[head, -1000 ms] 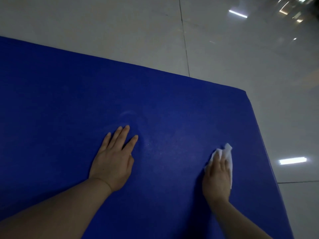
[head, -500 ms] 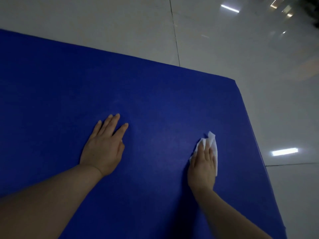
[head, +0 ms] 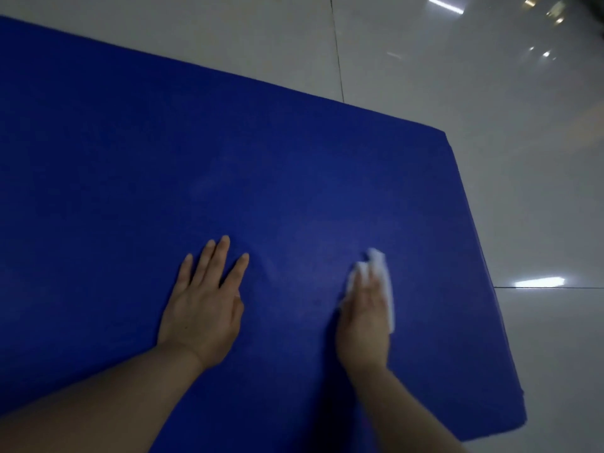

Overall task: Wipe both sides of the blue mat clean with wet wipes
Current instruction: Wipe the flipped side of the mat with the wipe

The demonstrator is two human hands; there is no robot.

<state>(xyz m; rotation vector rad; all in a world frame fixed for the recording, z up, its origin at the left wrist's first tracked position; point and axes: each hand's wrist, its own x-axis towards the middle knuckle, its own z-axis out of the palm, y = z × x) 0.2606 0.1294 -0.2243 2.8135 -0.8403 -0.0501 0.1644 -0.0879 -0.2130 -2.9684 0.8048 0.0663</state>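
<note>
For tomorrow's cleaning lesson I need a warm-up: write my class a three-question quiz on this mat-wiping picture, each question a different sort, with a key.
1. True or false: the left hand holds the wet wipe.
2. Which lies under the blue mat? A) carpet B) tiled floor C) wooden table
3. Fill in: the right hand presses the wipe with ____ fingers.

Key: 1 false; 2 B; 3 straight

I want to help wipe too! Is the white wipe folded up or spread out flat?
Bunched up, not spread flat. The wet wipe shows only as a crumpled strip around the right hand, which presses it onto the blue mat.
</note>
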